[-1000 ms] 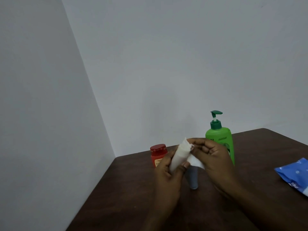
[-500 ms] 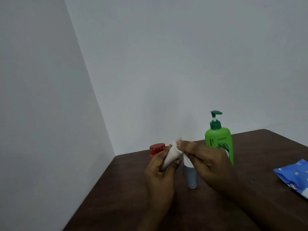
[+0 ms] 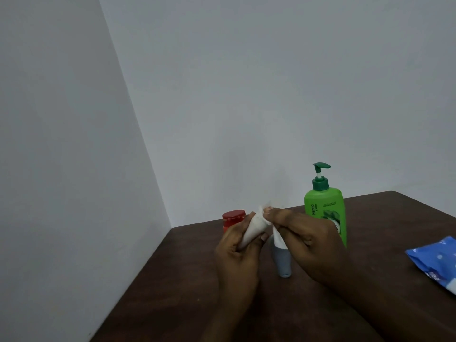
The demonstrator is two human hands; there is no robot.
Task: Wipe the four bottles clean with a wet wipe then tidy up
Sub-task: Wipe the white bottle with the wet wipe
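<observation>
Near the table's [image 3: 172,280] far-left corner, left hand [image 3: 237,253] grips a white bottle [image 3: 254,229]; right hand [image 3: 303,240] pinches the wipe [image 3: 277,239] against its tip; tidying apparently remains.

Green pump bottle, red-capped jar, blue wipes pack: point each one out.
green pump bottle [image 3: 320,208], head view, on the upper body beside the label.
red-capped jar [image 3: 233,215], head view, on the red lid.
blue wipes pack [image 3: 436,261], head view, on its blue wrapper near the table's right edge.
</observation>
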